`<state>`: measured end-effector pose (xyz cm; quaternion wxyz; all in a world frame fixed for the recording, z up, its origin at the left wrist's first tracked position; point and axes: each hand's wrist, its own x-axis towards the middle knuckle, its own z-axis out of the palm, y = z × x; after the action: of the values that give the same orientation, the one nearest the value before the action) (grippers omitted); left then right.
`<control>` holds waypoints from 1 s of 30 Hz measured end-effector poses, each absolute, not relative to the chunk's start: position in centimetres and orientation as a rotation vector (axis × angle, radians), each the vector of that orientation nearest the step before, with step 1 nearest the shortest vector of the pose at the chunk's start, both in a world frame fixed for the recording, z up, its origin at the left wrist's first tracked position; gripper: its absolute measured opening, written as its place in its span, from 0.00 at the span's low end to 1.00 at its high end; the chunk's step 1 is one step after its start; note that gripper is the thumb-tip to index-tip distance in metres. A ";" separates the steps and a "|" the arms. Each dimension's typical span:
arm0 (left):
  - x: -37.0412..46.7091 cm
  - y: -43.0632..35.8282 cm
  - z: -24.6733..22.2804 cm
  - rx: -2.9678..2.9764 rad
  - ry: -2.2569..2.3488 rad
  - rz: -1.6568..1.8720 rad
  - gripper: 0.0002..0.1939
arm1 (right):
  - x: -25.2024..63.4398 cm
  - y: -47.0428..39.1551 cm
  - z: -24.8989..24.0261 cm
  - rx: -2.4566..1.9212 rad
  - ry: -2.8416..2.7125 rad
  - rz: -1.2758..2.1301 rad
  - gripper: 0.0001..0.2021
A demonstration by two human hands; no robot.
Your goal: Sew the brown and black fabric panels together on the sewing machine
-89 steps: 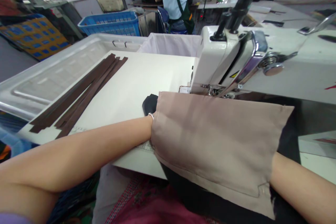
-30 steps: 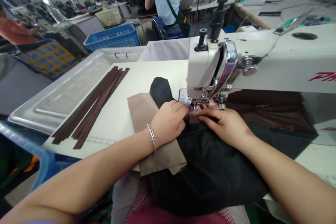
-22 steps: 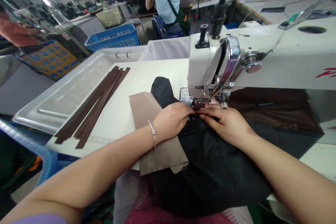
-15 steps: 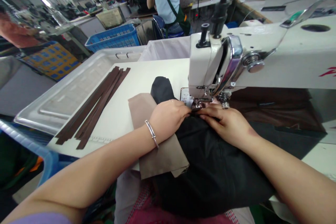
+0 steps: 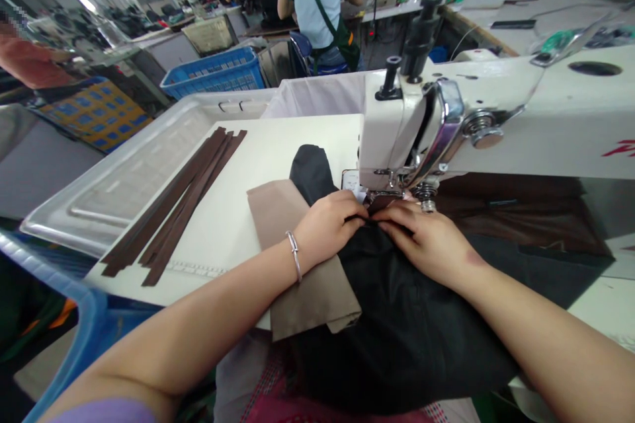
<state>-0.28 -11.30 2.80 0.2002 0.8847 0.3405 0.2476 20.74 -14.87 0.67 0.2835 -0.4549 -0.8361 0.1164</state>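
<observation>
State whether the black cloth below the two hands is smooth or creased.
Creased: folds show in the black cloth, just below where the left hand and right hand pinch it.

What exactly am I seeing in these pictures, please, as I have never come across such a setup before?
Every picture comes from one camera worn on a person's head, looking forward and down, so the two bare arms reaching in are the wearer's own. There is no robot here. The white machine is a sewing machine. Close in front of its metal foot, the left hand and right hand pinch black cloth with their fingertips. A beige piece of cloth lies under the left wrist, which wears a bracelet. On the pale table, to the left, lie long brown strips. Further off, a person in a light blue shirt has their back to us.
</observation>
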 end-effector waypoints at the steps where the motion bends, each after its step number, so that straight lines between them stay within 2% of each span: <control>1: -0.2 -11.2 2.8 2.472 0.938 0.686 0.07 | 20.6 -14.9 0.7 -1.235 -2.229 0.315 0.08; 14: -0.2 -11.4 3.0 2.512 0.913 0.612 0.11 | 20.1 -14.8 0.9 -1.294 -2.181 0.291 0.06; 19: 0.0 -11.6 3.1 2.534 0.929 0.620 0.11 | 19.9 -15.0 0.7 -1.348 -2.176 0.249 0.09; 22: 0.0 -11.8 3.1 2.536 0.916 0.625 0.11 | 19.9 -14.9 0.6 -1.331 -2.169 0.246 0.06; 26: -0.1 -11.8 2.9 2.525 0.884 0.671 0.05 | 20.1 -15.0 0.7 -1.300 -2.169 0.310 0.04; 30: -0.3 -11.4 2.4 2.496 0.875 0.706 0.09 | 20.1 -15.0 0.9 -1.293 -2.173 0.345 0.05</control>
<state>-0.25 -11.37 2.43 0.2007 0.8933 0.3131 0.2525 20.11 -15.00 0.88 0.2907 -0.4847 -0.8148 0.1295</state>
